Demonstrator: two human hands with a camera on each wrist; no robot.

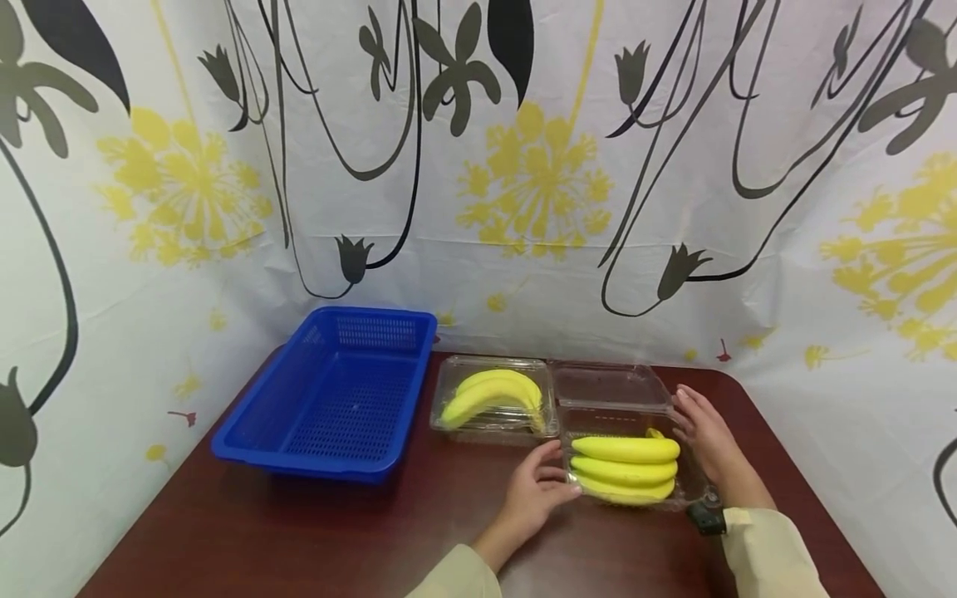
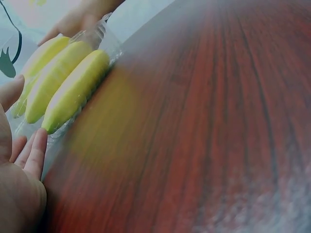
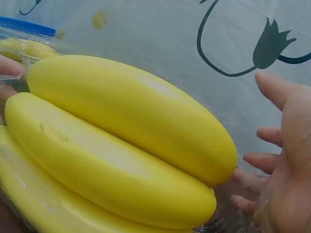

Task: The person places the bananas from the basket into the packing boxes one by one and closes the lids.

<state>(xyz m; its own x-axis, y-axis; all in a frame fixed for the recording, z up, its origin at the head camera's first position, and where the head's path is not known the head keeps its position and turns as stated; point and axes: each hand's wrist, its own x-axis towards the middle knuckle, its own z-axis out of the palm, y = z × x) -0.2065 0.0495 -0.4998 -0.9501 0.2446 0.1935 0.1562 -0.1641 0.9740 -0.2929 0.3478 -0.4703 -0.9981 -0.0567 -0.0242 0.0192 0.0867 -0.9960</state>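
Note:
A clear plastic box [image 1: 619, 415] with its lid [image 1: 609, 386] folded open at the back holds a bunch of yellow bananas [image 1: 626, 473]. My left hand [image 1: 529, 492] is at the box's left side, fingers spread against the edge in the left wrist view. On the far right side, my right hand [image 1: 710, 436] reaches along the box near the lid's corner. Its fingers [image 3: 265, 162] are apart and loosely bent beside the banana ends in the right wrist view. Neither hand grips the bananas [image 2: 73, 90].
Left of this box stands a second clear box [image 1: 441, 407], closed over more bananas [image 1: 495, 392]. A blue plastic basket [image 1: 351, 399] sits on the left of the dark red wooden table [image 1: 359, 531]. A patterned curtain [image 1: 478, 208] hangs behind the table.

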